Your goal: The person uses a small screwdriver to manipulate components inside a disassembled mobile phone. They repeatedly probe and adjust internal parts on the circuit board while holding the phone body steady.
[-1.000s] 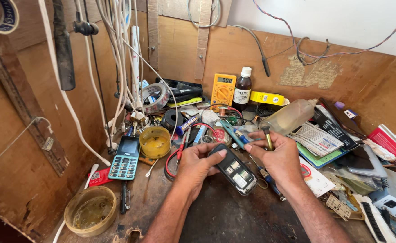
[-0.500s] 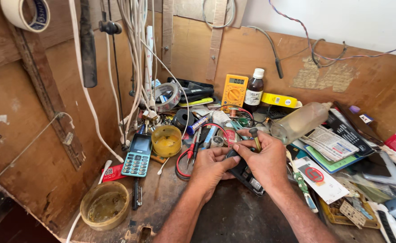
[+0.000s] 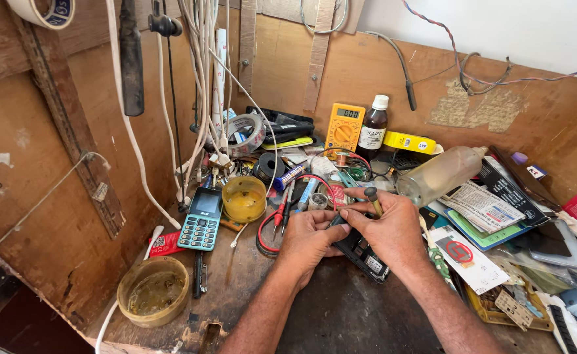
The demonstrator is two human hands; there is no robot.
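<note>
Both forearms reach forward and converge, wrists nearly level. The left hand [image 3: 308,239] curls knuckles-up, fingertips pressed toward the right hand [image 3: 387,233], which lies just beside it, palm down, fingers bent, thumb meeting the left fingertips.

Bench [image 3: 341,314]: dark, worn wooden top, heavily cluttered. Near left, round yellowish tub [image 3: 153,291]; beside it, teal keypad phone [image 3: 200,219] and yellow cup [image 3: 244,198]. Far centre, yellow multimeter [image 3: 344,126] and brown bottle [image 3: 373,126]. Right, clear plastic bottle [image 3: 439,176] lying over papers [image 3: 482,206].
</note>
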